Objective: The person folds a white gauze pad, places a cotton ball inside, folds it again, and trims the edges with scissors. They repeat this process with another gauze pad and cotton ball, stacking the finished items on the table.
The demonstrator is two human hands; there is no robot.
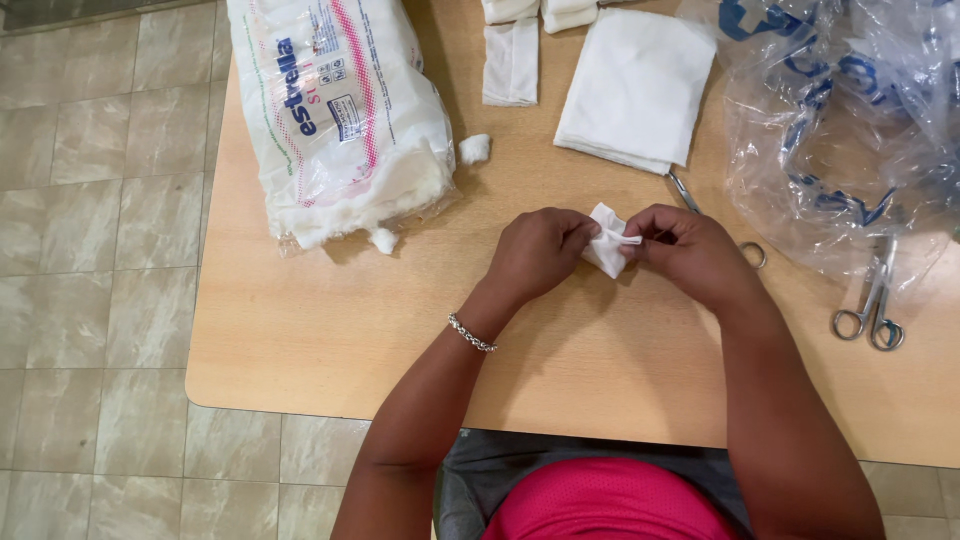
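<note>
Small white gauze wad [607, 243] pinched between both hands: left hand [537, 252] fingers and right hand [690, 252] fingers gripping opposite sides, above surface [330, 330].

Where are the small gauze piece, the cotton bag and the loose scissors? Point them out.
small gauze piece [607, 250], head view, on its lower fold between both hands.
cotton bag [340, 110], head view, on its middle.
loose scissors [872, 310], head view, near the handles.
</note>
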